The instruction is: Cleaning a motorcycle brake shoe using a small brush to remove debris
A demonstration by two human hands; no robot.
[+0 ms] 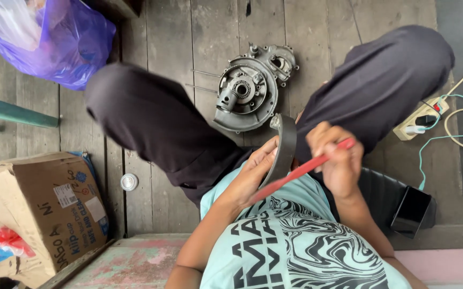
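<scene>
Here, a seated person's left hand (253, 171) closes its grip around a curved grey brake shoe (284, 147), held upright over the lap. Just beside it, the right hand (338, 160) has its grip wrapped tight on a red flat tool (298, 172), whose blade crosses the shoe. Beyond both hands, a grey engine cover (250, 88) lies on the plank floor (210, 32) between the knees.

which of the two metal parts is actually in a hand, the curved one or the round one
The curved brake shoe, held by the left hand while the right hand works a red tool against it. The round engine cover lies untouched on the floor.
</scene>
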